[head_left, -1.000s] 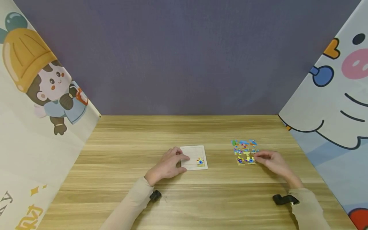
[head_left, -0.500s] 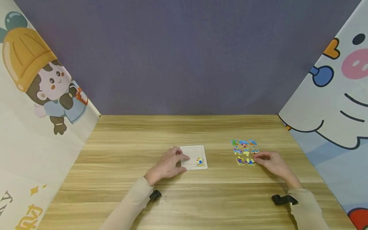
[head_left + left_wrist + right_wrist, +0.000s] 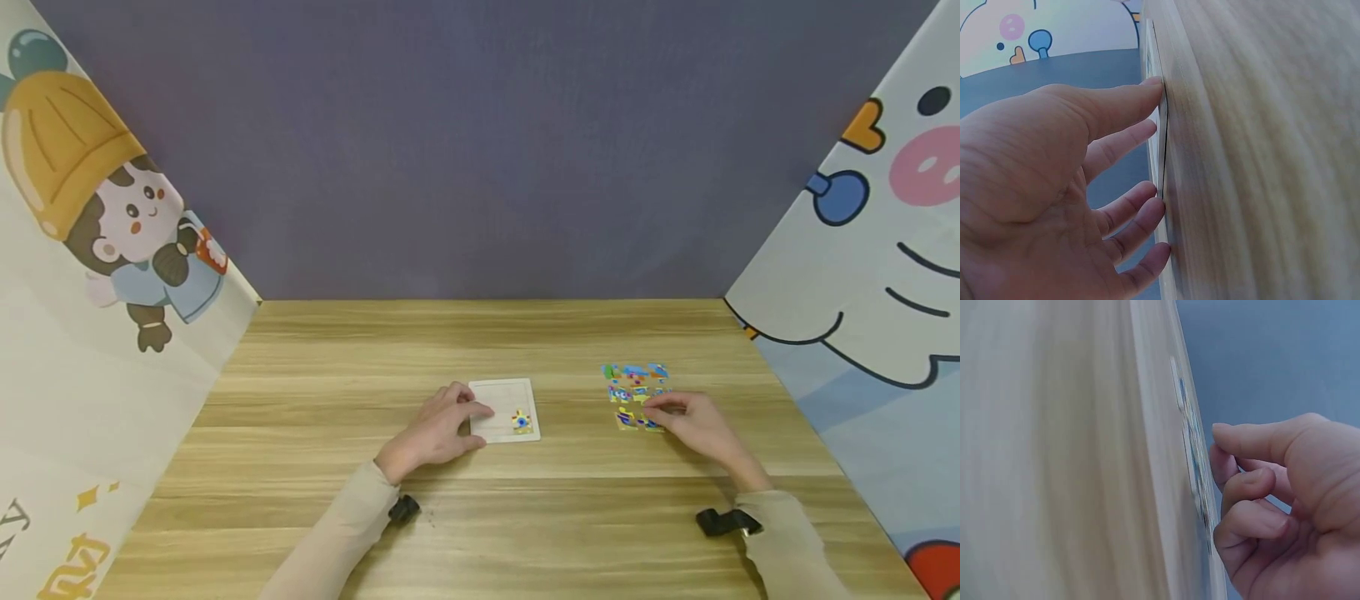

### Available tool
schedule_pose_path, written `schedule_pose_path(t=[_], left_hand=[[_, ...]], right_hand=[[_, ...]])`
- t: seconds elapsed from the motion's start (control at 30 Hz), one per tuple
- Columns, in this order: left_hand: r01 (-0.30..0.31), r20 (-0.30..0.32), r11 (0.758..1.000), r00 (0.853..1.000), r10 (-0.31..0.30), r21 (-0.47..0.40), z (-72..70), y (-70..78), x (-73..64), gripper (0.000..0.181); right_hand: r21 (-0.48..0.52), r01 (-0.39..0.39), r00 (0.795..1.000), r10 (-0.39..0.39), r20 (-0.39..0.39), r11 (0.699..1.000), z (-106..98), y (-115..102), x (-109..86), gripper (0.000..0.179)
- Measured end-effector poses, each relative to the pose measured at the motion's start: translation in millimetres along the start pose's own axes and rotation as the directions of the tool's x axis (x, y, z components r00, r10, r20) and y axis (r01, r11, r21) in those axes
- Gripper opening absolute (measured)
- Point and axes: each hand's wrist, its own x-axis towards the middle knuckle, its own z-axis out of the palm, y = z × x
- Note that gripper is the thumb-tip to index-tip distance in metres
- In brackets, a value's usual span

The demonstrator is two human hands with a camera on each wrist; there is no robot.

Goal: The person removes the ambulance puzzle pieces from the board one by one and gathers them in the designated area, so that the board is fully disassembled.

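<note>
My left hand (image 3: 437, 428) rests at the left side of a square white puzzle board (image 3: 502, 395), its thumb and index finger on or beside the edge. In the left wrist view the fingertips of that hand (image 3: 1041, 187) touch the thin board (image 3: 1161, 150), fingers spread and slightly bent. One jigsaw piece with a blue and yellow design (image 3: 522, 422) lies in the board's lower right corner. My right hand (image 3: 693, 421) hovers over the loose jigsaw pieces (image 3: 633, 371), thumb and index tips close together near a yellow piece. In the right wrist view nothing shows between those fingers (image 3: 1219, 428).
The pieces lie in rough rows on the wooden table (image 3: 450, 525), right of the board. A dark grey panel (image 3: 487, 150) rises at the back. Cartoon-printed panels flank the table: a figure in a yellow hat (image 3: 75, 150) left, a pink-snouted one (image 3: 930, 167) right.
My right hand has moved left across the pieces, from the right side of the lower row to the middle. My left hand and the board stay in place.
</note>
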Motion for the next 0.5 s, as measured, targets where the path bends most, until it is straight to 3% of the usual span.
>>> schedule_pose_path(t=[0.23,0.5], left_hand=[[0.001,0.001,1.000,1.000,-0.001,-0.012,-0.8,0.2,0.2,0.043],[0.002,0.004,1.000,1.000,-0.002,-0.012,-0.2,-0.1,0.1,0.043]], right_hand=[[0.080,0.030,0.998,-0.035,0.051,0.996,17,-19,6.4,0.025],[0.073,0.076,0.995,-0.080,0.062,0.994,33,-36,13.4,0.022]])
